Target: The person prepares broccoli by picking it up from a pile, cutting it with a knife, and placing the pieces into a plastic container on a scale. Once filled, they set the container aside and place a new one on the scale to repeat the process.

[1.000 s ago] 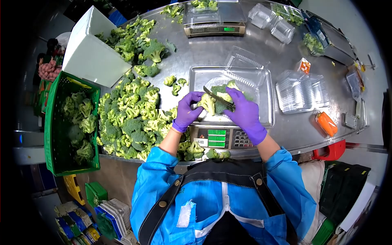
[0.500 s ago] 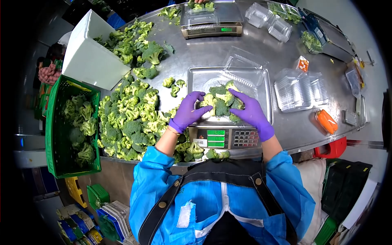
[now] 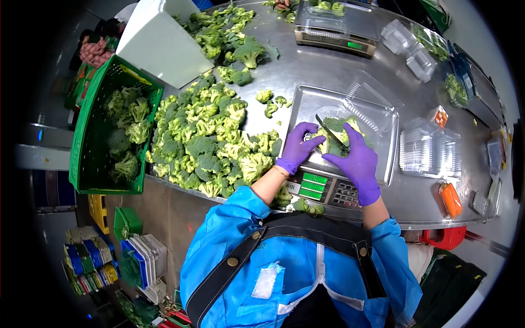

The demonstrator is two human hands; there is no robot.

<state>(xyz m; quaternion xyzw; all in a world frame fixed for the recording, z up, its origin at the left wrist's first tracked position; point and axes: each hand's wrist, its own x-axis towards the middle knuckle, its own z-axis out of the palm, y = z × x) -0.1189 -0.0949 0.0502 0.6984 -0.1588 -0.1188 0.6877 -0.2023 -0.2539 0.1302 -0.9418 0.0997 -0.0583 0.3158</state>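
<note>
My left hand, in a purple glove, curls its fingers at the left side of broccoli pieces in a clear container on the scale's metal tray. Opposite it, my right hand, gloved too, has its thumb and fingers around the right side of the same broccoli. A narrow dark blade-like strip slants over the pieces and ends between my right thumb and forefinger; whether that hand grips it is unclear. The container's clear lid stands open behind. Below the tray, green displays are lit.
Loose broccoli is heaped to the left, beside a green crate and white box. Empty clear containers and an orange packet lie right. A second scale and another person's fingers are at the back.
The view has turned, so the table appears tilted and shifted to the right. The dark strip now shows over the broccoli. Both hands remain around the broccoli, with my right hand turned more over it.
</note>
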